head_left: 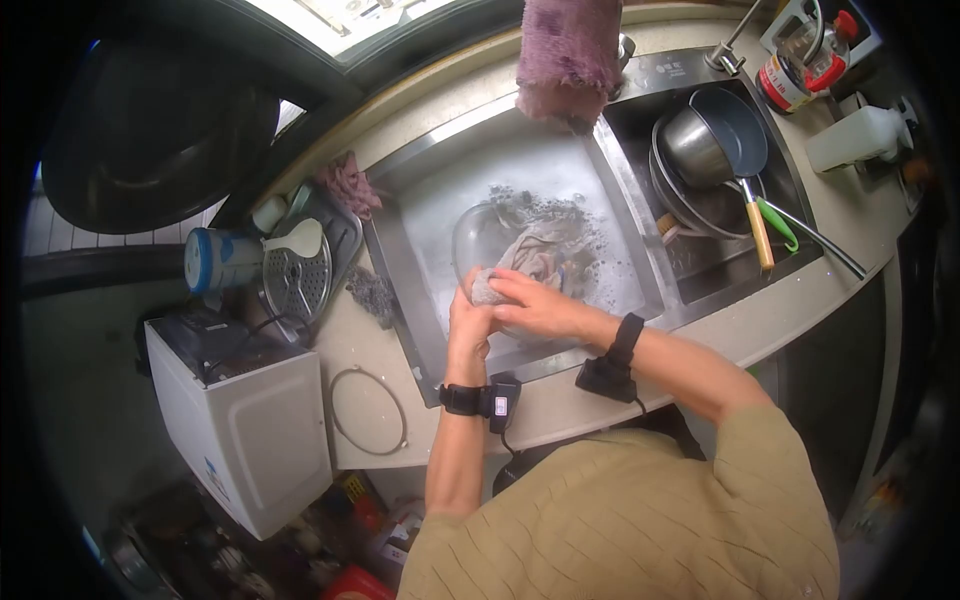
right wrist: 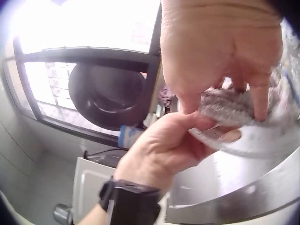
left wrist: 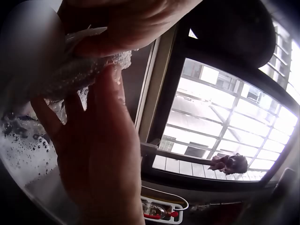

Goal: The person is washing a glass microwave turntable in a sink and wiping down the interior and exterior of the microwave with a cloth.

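Over the left basin of the steel sink [head_left: 400, 330], my left hand [head_left: 468, 322] [left wrist: 136, 23] [right wrist: 159, 147] and right hand [head_left: 542, 304] [left wrist: 103, 145] [right wrist: 225, 51] meet and grip a wet, bunched grey cloth [head_left: 486, 288] [left wrist: 70, 79] [right wrist: 225, 107]. The left thumb and fingers pinch its near end; the right fingers curl over it from the other side. More cloth [head_left: 538, 258] trails down among dark specks in cloudy, foamy water. A round, see-through vessel [head_left: 477, 240] [right wrist: 253, 149] lies under and behind the hands, its far part partly hidden by cloth.
Pans [head_left: 700, 150] fill the right basin. A purple fluffy cloth [head_left: 570, 55] hangs at the sink's back edge. Left of the sink are a dark scrubber [head_left: 372, 297], a steel strainer [head_left: 298, 285], a ring [head_left: 402, 420] and a white appliance [head_left: 265, 440]. Bottles [head_left: 855, 140] stand at right.
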Demonstrator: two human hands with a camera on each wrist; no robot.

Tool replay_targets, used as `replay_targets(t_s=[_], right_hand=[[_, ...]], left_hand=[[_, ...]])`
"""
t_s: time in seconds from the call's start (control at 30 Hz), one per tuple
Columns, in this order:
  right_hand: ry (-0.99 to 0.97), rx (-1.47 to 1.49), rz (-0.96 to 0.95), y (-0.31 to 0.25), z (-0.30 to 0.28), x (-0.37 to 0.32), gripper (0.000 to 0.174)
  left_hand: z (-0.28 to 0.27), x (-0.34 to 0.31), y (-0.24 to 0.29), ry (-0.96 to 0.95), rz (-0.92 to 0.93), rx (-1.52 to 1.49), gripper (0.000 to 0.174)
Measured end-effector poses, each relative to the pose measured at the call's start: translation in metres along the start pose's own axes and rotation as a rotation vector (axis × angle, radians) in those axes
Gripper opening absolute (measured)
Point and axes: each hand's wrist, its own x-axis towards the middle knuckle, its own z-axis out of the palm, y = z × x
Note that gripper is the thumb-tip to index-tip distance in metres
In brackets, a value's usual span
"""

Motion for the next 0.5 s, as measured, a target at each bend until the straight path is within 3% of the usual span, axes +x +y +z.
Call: replay_targets(t_s=[0.03,0.1,0.13,0.2,0.3,0.37,0.43,0.47,0.5], right_hand=[[-0.003,0.003,-0.001,0.002,-0.009,-0.001,0.052],[-0.273,-0.225,0.199,0.008,-0.033,0.003,0.041],[-0.276,-0.223,0.200,0.015,-0.040,0.003,0.041],[-0.161,-0.247,0.406,0.027,-0.044,0.005,0.034],[-0.002,-0.366,0.308,0.036,-0.030,0.010,0.033],[-0.010,-0.286,0.270,0.010,-0.022,0.003,0.028],[-0.054,-0.325,0.092,-0.004,-0.008,-0.007,0.026],[-0.178,-0.344,0.086,-0.013,-0.009,-0.011,0.026],[-0.181,-0.348,0.083,-0.010,-0.010,-0.011,0.026]], left_hand=[[-0.001,-0.005,0.004,-0.003,-0.042,0.029,0.071],[-0.002,-0.007,0.011,0.021,-0.055,-0.058,0.072],[-0.002,-0.010,0.016,0.032,-0.069,-0.086,0.072],[-0.002,-0.013,0.021,0.047,-0.066,-0.093,0.071],[-0.002,-0.016,0.026,0.078,-0.016,-0.114,0.070],[-0.006,-0.014,0.032,0.107,0.001,-0.109,0.070],[-0.010,-0.009,0.036,0.133,0.025,-0.114,0.070],[-0.012,-0.006,0.036,0.124,0.010,-0.114,0.070],[-0.013,-0.005,0.037,0.115,-0.005,-0.113,0.070]])
